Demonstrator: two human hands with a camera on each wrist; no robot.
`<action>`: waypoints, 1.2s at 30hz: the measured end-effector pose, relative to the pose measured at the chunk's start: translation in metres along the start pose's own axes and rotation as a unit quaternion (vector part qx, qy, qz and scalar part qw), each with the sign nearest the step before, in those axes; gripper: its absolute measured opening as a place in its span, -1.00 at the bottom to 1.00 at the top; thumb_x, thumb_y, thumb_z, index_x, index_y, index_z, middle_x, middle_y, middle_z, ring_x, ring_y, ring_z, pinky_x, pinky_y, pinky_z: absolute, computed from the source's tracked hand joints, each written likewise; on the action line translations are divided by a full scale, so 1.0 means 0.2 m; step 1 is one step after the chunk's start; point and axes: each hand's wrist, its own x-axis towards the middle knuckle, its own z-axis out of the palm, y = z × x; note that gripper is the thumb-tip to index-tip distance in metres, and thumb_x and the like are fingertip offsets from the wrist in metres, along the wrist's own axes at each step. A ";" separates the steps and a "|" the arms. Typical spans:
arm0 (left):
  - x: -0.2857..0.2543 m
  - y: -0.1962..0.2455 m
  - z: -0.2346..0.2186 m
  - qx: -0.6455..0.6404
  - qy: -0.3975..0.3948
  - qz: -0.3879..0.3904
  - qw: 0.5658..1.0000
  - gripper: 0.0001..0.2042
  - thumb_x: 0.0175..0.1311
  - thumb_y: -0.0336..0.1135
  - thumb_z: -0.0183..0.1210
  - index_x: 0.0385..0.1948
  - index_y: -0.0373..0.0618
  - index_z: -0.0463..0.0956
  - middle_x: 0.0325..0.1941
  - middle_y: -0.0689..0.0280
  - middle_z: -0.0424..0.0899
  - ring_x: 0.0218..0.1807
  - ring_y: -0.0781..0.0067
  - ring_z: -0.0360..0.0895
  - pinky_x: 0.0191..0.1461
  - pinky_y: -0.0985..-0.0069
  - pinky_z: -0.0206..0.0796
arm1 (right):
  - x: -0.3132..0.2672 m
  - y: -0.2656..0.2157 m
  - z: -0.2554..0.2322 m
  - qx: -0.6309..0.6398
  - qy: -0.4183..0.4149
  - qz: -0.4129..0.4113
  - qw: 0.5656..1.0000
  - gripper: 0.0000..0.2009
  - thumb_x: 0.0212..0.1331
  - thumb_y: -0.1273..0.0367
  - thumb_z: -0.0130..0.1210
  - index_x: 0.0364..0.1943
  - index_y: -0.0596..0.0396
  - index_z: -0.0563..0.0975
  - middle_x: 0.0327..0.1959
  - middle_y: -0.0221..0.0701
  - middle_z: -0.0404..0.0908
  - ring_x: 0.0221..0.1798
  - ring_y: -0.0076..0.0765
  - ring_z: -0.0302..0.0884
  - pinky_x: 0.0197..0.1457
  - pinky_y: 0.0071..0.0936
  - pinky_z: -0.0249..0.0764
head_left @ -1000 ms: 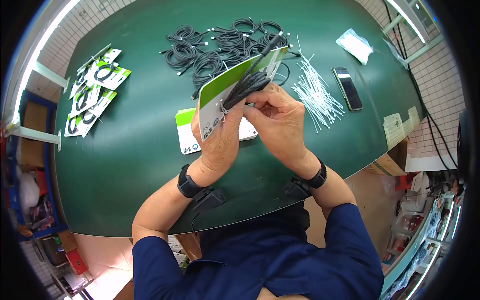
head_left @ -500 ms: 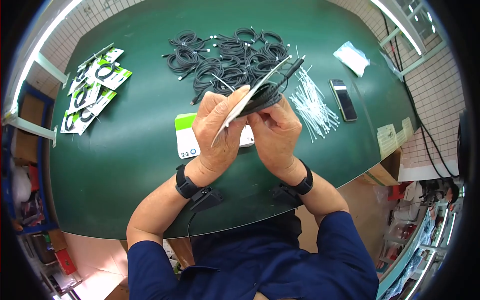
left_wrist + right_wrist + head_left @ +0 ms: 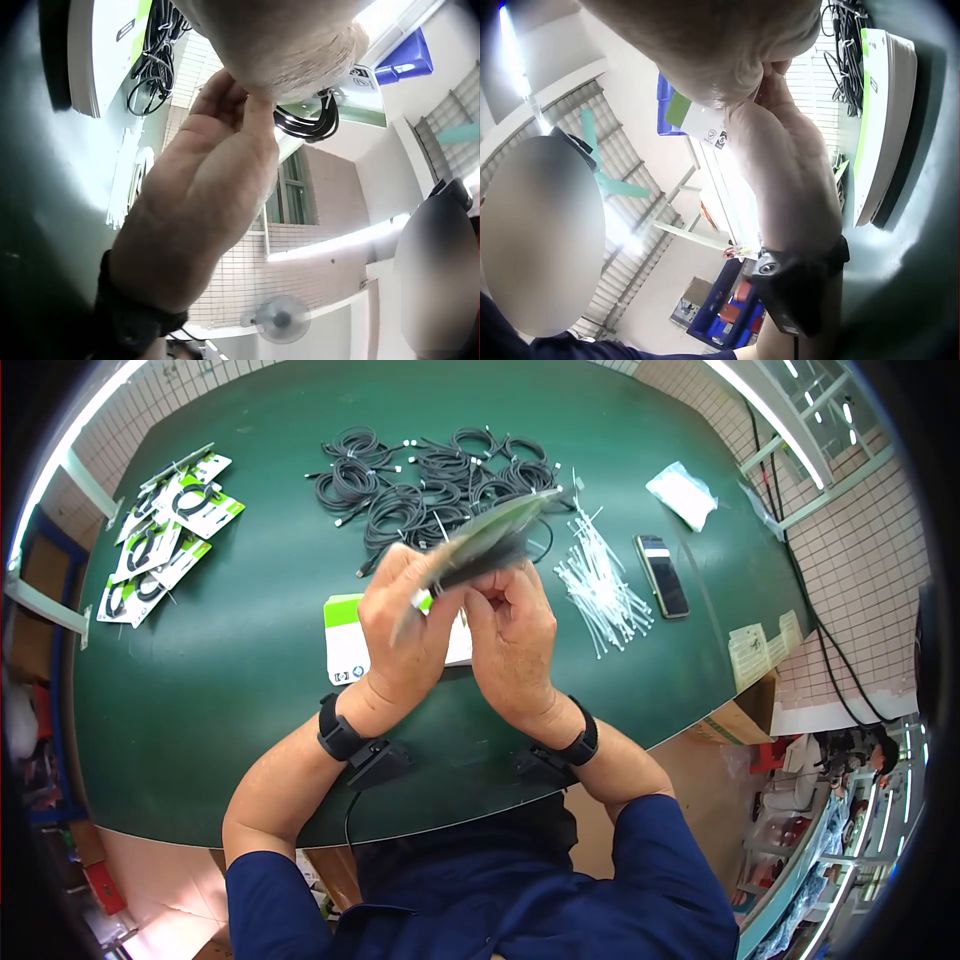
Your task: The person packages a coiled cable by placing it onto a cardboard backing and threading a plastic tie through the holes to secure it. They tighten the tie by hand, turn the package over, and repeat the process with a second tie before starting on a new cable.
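Note:
In the head view the left hand [image 3: 405,625] grips a green and white card [image 3: 490,525], held tilted above the table, thumb and fingers on its two sides. A coiled black cable [image 3: 487,564] lies against the card's right side; in the left wrist view the cable bundle [image 3: 319,124] hangs beside the card [image 3: 360,94]. The right hand [image 3: 515,645] has its fingertips curled together at the bundle's lower end, touching the left hand's fingers. What those fingertips pinch is too hidden to tell. A stack of cards [image 3: 345,640] lies beneath the hands.
Several coiled black cables [image 3: 400,510] lie at the table's back middle. White cable ties [image 3: 605,590] are heaped right of the hands, with a phone [image 3: 663,576] and a clear bag [image 3: 684,496] beyond. Carded cables [image 3: 150,550] are piled at the left.
The card has tipped over further, from nearly upright to a slant, with both hands turning with it. The whole head view has shifted, so the table's items appear further left.

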 end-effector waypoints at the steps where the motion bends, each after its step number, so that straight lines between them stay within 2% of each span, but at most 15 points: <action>1: 0.00 0.00 0.00 0.010 0.001 -0.042 0.999 -0.73 0.22 -0.54 0.39 -0.04 -0.29 0.70 -0.29 0.29 0.67 -0.30 0.43 0.53 -0.27 0.49 0.39 | -0.01 0.01 0.00 -0.001 -0.013 -0.013 1.000 -0.89 0.30 0.63 0.20 -0.17 0.22 0.55 -0.14 -0.33 0.57 -0.17 -0.41 0.61 -0.13 -0.45 0.56; 3: 0.00 0.00 0.00 0.033 0.002 -0.121 0.992 -0.81 0.29 -0.51 0.35 -0.10 -0.29 0.67 -0.27 0.31 0.69 -0.25 0.45 0.58 -0.23 0.49 0.43 | -0.01 0.02 0.01 0.001 -0.034 -0.041 0.999 -0.88 0.27 0.65 0.20 -0.21 0.22 0.52 -0.16 -0.29 0.60 -0.18 -0.33 0.63 -0.12 -0.42 0.57; 4: 0.01 0.01 0.01 0.038 -0.007 -0.122 0.992 -0.81 0.29 -0.51 0.35 -0.10 -0.29 0.67 -0.27 0.31 0.69 -0.25 0.45 0.58 -0.23 0.49 0.43 | -0.01 0.02 0.01 0.007 -0.029 -0.033 0.999 -0.88 0.27 0.65 0.20 -0.21 0.22 0.52 -0.16 -0.29 0.60 -0.18 -0.33 0.63 -0.12 -0.42 0.57; 5: 0.01 0.03 0.02 -0.054 0.033 -0.176 0.982 -0.81 0.33 -0.49 0.34 -0.08 -0.28 0.64 -0.24 0.31 0.69 -0.22 0.46 0.59 -0.20 0.50 0.45 | -0.01 0.03 0.00 -0.017 -0.023 -0.095 0.995 -0.86 0.24 0.66 0.21 -0.21 0.22 0.53 -0.18 -0.27 0.62 -0.20 -0.29 0.64 -0.14 -0.42 0.57; 7: 0.03 0.06 0.04 -0.232 0.115 -0.278 0.925 -0.80 0.40 -0.44 0.31 -0.04 -0.26 0.58 -0.16 0.33 0.70 -0.16 0.49 0.61 -0.13 0.52 0.48 | 0.01 0.04 -0.01 -0.069 -0.012 -0.218 0.973 -0.82 0.18 0.69 0.23 -0.20 0.20 0.53 -0.22 -0.22 0.65 -0.25 -0.20 0.65 -0.18 -0.41 0.57; 8: 0.04 0.07 0.04 -0.227 0.110 -0.281 0.926 -0.80 0.40 -0.44 0.31 -0.04 -0.26 0.58 -0.16 0.33 0.70 -0.16 0.49 0.61 -0.13 0.52 0.48 | 0.03 0.04 -0.01 -0.066 -0.008 -0.213 0.975 -0.82 0.18 0.69 0.23 -0.20 0.20 0.53 -0.22 -0.22 0.65 -0.25 -0.20 0.65 -0.18 -0.41 0.57; 11: 0.04 0.09 0.04 -0.300 0.112 -0.357 0.877 -0.69 0.44 -0.40 0.30 0.13 -0.24 0.50 -0.04 0.34 0.66 -0.11 0.53 0.60 -0.07 0.56 0.50 | 0.05 0.06 -0.02 -0.063 -0.002 -0.291 0.955 -0.72 0.05 0.75 0.26 -0.19 0.18 0.55 -0.28 -0.20 0.67 -0.34 -0.18 0.64 -0.31 -0.41 0.55; 12: 0.03 0.08 0.05 -0.297 0.105 -0.363 0.877 -0.69 0.44 -0.40 0.30 0.13 -0.24 0.50 -0.04 0.34 0.66 -0.11 0.53 0.60 -0.07 0.56 0.50 | 0.05 0.06 -0.03 -0.063 0.003 -0.283 0.957 -0.72 0.05 0.75 0.26 -0.19 0.18 0.55 -0.28 -0.20 0.67 -0.34 -0.18 0.64 -0.31 -0.41 0.55; 15: 0.02 0.07 0.06 -0.301 0.103 -0.317 0.893 -0.66 0.44 -0.40 0.30 0.17 -0.22 0.47 0.01 0.30 0.63 -0.12 0.56 0.58 -0.12 0.58 0.48 | 0.05 0.07 -0.06 -0.087 -0.024 -0.361 0.928 -0.66 -0.07 0.78 0.26 -0.18 0.17 0.60 -0.29 -0.26 0.66 -0.42 -0.27 0.59 -0.44 -0.44 0.47; 16: 0.02 0.08 0.06 -0.301 0.099 -0.319 0.893 -0.66 0.44 -0.40 0.30 0.17 -0.22 0.47 0.01 0.30 0.63 -0.12 0.56 0.58 -0.12 0.58 0.48 | 0.05 0.06 -0.06 -0.088 -0.022 -0.358 0.929 -0.66 -0.07 0.78 0.26 -0.18 0.17 0.60 -0.29 -0.26 0.66 -0.42 -0.27 0.59 -0.44 -0.44 0.47; 20: 0.03 0.10 0.03 -0.339 0.094 -0.338 0.873 -0.68 0.44 -0.41 0.29 0.15 -0.22 0.47 -0.02 0.33 0.62 -0.13 0.60 0.55 -0.14 0.61 0.46 | 0.06 0.04 -0.08 -0.097 -0.030 -0.377 0.921 -0.60 -0.18 0.78 0.26 -0.17 0.16 0.65 -0.30 -0.30 0.65 -0.44 -0.32 0.53 -0.49 -0.46 0.41; 23: 0.04 0.10 0.02 -0.329 0.064 -0.326 0.884 -0.64 0.53 -0.42 0.19 0.29 -0.18 0.41 0.17 0.25 0.61 0.13 0.44 0.60 0.20 0.46 0.50 | 0.06 0.04 -0.07 -0.104 -0.016 -0.380 0.919 -0.58 -0.22 0.79 0.26 -0.17 0.14 0.68 -0.30 -0.32 0.63 -0.47 -0.34 0.48 -0.50 -0.46 0.37; 28: 0.02 0.08 0.01 -0.318 0.053 -0.337 0.884 -0.65 0.52 -0.43 0.19 0.27 -0.19 0.42 0.15 0.25 0.62 0.12 0.44 0.60 0.19 0.46 0.49 | 0.06 0.05 -0.07 -0.104 -0.015 -0.383 0.918 -0.57 -0.23 0.78 0.27 -0.18 0.14 0.68 -0.29 -0.31 0.64 -0.47 -0.35 0.48 -0.49 -0.48 0.39; 31: 0.04 0.11 0.04 -0.310 0.093 -0.325 0.889 -0.70 0.42 -0.44 0.31 0.11 -0.25 0.50 -0.04 0.33 0.65 -0.11 0.60 0.56 -0.12 0.58 0.45 | 0.06 0.01 -0.10 -0.126 -0.051 -0.351 0.927 -0.62 -0.16 0.77 0.31 -0.19 0.14 0.67 -0.28 -0.30 0.67 -0.45 -0.35 0.53 -0.48 -0.51 0.42; 36: 0.00 0.10 0.05 -0.271 0.077 -0.303 0.910 -0.73 0.41 -0.45 0.32 0.06 -0.26 0.54 -0.04 0.33 0.66 -0.08 0.60 0.57 -0.09 0.58 0.46 | 0.03 0.04 -0.07 -0.081 -0.022 -0.319 0.944 -0.69 -0.07 0.72 0.37 -0.21 0.15 0.67 -0.29 -0.29 0.70 -0.41 -0.35 0.59 -0.47 -0.54 0.45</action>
